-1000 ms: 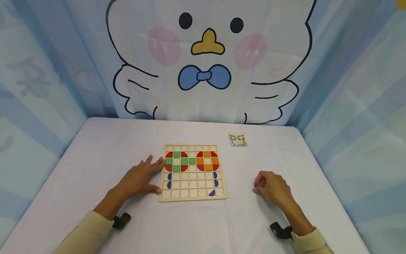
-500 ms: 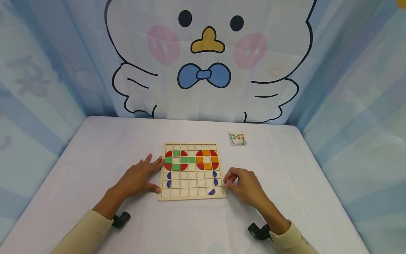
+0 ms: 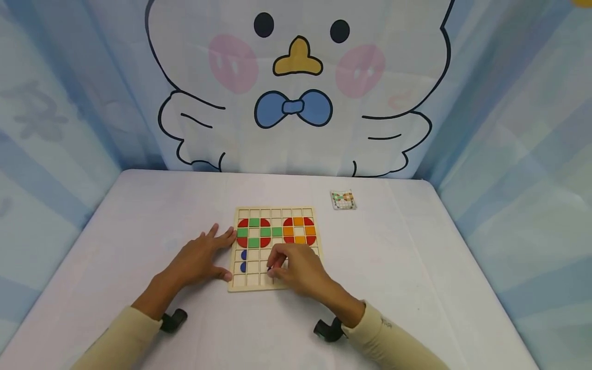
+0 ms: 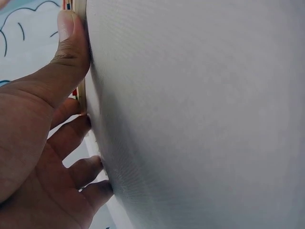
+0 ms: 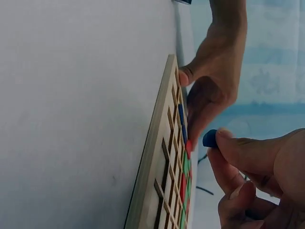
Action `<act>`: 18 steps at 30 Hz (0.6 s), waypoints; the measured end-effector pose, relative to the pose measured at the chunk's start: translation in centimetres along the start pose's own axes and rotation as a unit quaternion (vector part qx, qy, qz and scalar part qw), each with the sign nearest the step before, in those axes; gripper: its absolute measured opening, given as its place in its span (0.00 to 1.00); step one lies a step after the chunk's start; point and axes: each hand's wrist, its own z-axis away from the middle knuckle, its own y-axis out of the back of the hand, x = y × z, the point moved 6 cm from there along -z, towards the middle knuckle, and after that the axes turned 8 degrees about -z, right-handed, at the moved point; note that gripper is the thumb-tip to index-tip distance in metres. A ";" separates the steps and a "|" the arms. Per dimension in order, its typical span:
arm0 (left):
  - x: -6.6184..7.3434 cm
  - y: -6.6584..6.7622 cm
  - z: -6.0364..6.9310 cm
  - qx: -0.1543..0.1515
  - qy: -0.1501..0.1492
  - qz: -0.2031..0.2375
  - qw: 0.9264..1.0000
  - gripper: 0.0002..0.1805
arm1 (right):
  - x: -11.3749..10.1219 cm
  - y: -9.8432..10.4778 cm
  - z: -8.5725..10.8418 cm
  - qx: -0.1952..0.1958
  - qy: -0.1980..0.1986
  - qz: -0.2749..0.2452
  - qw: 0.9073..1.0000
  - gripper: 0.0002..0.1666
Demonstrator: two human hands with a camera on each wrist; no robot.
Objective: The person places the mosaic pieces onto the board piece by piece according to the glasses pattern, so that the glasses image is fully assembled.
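A wooden grid board (image 3: pixel 254 288) lies on the table, with red corner tiles and green square tiles (image 3: pixel 276 232) in its upper left and orange square tiles (image 3: pixel 298 222) in its upper right. Two blue half-round tiles (image 3: pixel 243 255) sit in the left column. Against the board's left edge rests my left hand (image 3: pixel 199 259), fingers spread and thumb touching the rim. My right hand (image 3: pixel 300 268) is over the board's lower middle, pinching a small blue tile (image 5: pixel 209 138) between thumb and index finger. It hides the lower right cells in the head view; in the right wrist view the tile is above the board.
A small pattern card (image 3: pixel 343 200) lies behind the board to the right. White cloth (image 3: pixel 393 277) covers the table. A printed curtain (image 3: pixel 296 149) stands behind it, with more curtains at both sides. Each wrist carries a black camera (image 3: pixel 329 330).
My right hand has moved left from the bare cloth to over the board, carrying the blue tile. The left hand stays at the board's edge. The head view has shifted slightly.
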 end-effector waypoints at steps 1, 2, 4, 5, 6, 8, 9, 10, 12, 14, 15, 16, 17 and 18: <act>-0.1 0.0 0.0 0.000 0.000 0.001 1.000 0.62 | -0.3 -0.5 -0.3 -0.003 0.005 0.002 1.000 0.10; -0.1 0.0 0.0 -0.001 0.001 0.002 1.000 0.62 | -0.5 -0.9 -0.6 -0.007 0.008 0.004 1.000 0.10; -0.1 0.1 0.1 0.001 -0.001 0.004 1.000 0.62 | -0.8 -1.8 -1.2 -0.012 0.006 0.007 1.000 0.10; -0.1 0.2 0.1 0.001 -0.001 0.004 1.000 0.62 | -0.8 -2.2 -1.5 -0.014 0.005 0.008 1.000 0.10; -0.1 0.2 0.1 0.001 0.000 0.004 1.000 0.62 | -0.8 -2.6 -1.7 -0.017 0.001 0.010 1.000 0.10; 0.0 0.2 0.1 0.000 -0.001 0.004 1.000 0.62 | -0.7 -3.2 -2.1 -0.024 -0.007 0.014 1.000 0.10; 0.1 0.2 0.1 -0.001 -0.001 0.003 1.000 0.62 | -0.7 -3.5 -2.2 -0.027 -0.009 0.018 0.999 0.10; 0.1 0.2 0.1 -0.003 0.000 0.002 1.000 0.62 | -0.7 -3.8 -2.3 -0.030 -0.011 0.020 0.999 0.10; 0.0 0.1 0.1 -0.006 0.001 0.003 1.000 0.62 | -0.9 -4.2 -2.3 -0.036 -0.011 0.022 0.999 0.10; 0.0 0.1 0.1 -0.006 -0.001 0.003 1.000 0.62 | -1.0 -4.6 -2.3 -0.040 -0.008 0.023 0.999 0.09; 0.0 0.1 0.1 -0.007 0.000 0.003 1.000 0.62 | -1.1 -4.7 -2.3 -0.041 -0.006 0.025 0.999 0.09; -0.1 0.1 0.1 -0.007 0.000 0.003 1.000 0.62 | -1.1 -4.8 -2.3 -0.042 -0.006 0.024 0.999 0.08; -0.1 0.0 0.1 -0.006 0.000 0.003 1.000 0.62 | -1.2 -4.8 -2.3 -0.041 -0.004 0.025 0.999 0.08; -0.1 0.0 0.1 -0.005 0.000 0.003 1.000 0.62 | -1.2 -4.8 -2.3 -0.041 -0.003 0.025 0.999 0.08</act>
